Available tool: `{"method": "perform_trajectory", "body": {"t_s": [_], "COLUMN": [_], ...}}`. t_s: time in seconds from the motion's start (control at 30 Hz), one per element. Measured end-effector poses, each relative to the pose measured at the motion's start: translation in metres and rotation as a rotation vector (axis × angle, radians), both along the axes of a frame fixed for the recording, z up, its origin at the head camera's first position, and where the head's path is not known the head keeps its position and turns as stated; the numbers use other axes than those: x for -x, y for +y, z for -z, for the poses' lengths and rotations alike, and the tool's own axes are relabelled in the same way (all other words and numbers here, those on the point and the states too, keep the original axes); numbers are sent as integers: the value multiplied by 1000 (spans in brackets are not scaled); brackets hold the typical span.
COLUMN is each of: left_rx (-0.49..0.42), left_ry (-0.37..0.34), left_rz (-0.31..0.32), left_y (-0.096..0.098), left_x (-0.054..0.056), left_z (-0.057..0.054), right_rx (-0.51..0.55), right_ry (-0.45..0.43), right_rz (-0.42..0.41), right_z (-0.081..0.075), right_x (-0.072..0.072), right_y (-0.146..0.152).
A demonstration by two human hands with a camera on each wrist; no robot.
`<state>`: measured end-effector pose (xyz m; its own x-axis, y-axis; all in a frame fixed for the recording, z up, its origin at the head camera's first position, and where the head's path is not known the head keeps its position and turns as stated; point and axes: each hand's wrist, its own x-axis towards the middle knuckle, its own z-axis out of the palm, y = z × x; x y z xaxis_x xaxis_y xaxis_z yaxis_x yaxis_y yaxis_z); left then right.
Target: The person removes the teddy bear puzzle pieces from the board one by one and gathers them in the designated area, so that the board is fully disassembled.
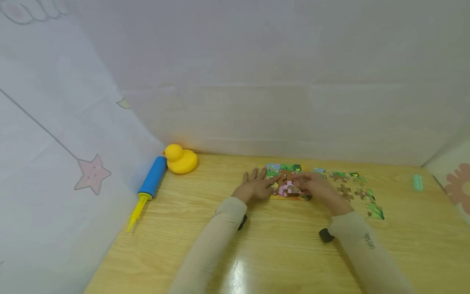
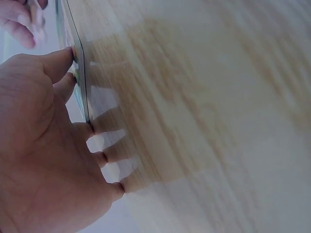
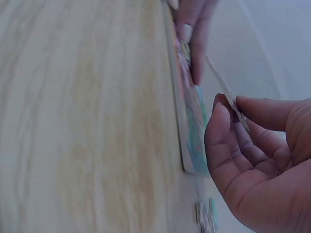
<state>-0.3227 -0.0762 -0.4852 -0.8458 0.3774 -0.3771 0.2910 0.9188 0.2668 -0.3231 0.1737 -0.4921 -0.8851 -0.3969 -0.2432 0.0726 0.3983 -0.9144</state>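
A partly assembled jigsaw puzzle (image 1: 293,168) with a brown bear picture lies flat near the back of the wooden table. My left hand (image 1: 253,188) rests at its left side, fingers spread; in the left wrist view, thumb and index fingertip touch the puzzle while other fingertips meet the table. Over the bear, my right hand (image 1: 316,187) pinches a puzzle piece (image 3: 224,88) between thumb and fingers. The right wrist view shows that piece tilted and held above the puzzle surface. From the head, a pinkish piece shows below the right fingertips.
Several loose puzzle pieces (image 1: 344,192) are scattered right of the puzzle. A yellow rubber duck (image 1: 181,160) and a blue hand pump (image 1: 153,177) with a yellow nozzle sit at the back left. A small green object (image 1: 417,182) lies far right. Pale curtains (image 1: 257,114) border the table.
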Motion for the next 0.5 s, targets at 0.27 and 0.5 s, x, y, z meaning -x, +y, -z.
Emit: {"method": "perform_trajectory", "body": {"t_s": [0.27, 0.5], "left_rx": [5, 1], "left_ry": [4, -1], "left_rz": [3, 8], "left_y": [-2, -1], "left_x": [1, -2], "left_z": [-4, -4], "right_rx": [110, 87], "right_ry": [-32, -51], "right_rz": [58, 119], "right_z": [-6, -9], "right_x": [-5, -21], "right_y": [46, 79]}}
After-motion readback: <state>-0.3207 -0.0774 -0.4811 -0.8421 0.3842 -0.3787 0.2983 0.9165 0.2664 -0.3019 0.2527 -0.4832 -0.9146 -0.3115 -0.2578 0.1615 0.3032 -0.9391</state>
